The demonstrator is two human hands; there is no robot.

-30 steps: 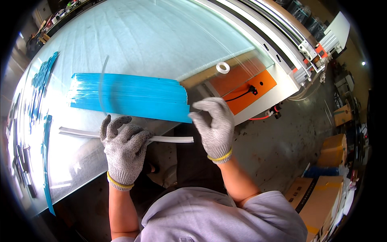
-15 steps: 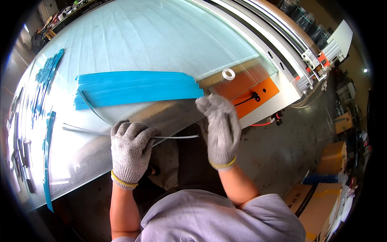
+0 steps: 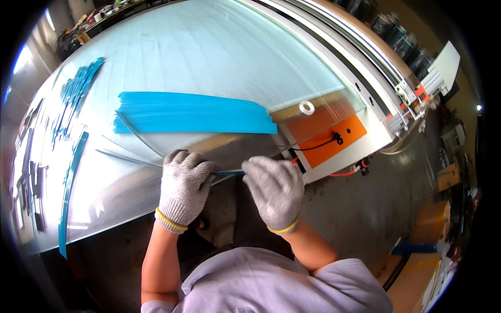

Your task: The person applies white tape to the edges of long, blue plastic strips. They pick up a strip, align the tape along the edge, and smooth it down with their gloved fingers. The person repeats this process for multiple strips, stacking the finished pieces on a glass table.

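Near the front edge of a large glass sheet (image 3: 219, 57), my gloved left hand (image 3: 185, 190) is closed around a small bundle of thin grey strips (image 3: 128, 158). Their free ends fan out to the left over the glass, and one curves up toward the blue stack. Between my hands a short, bluish stretch of strip shows. My right hand (image 3: 275, 190), also gloved, has its fingers closed at the right end of that stretch; its fingertips are partly hidden. Just beyond both hands lies a neat stack of bright blue strips (image 3: 193, 113).
More blue strips (image 3: 78, 99) lie on the far left glass, with a long one (image 3: 70, 193) overhanging the edge. A white ring (image 3: 301, 107) rests near an orange panel (image 3: 355, 138) with a black cord. A white machine rail (image 3: 344, 68) runs along the right; cardboard boxes (image 3: 417, 276) stand below.
My right hand has come down and left from above the strips and now closes on their right end. My left hand keeps its hold. The whole view has shifted slightly.
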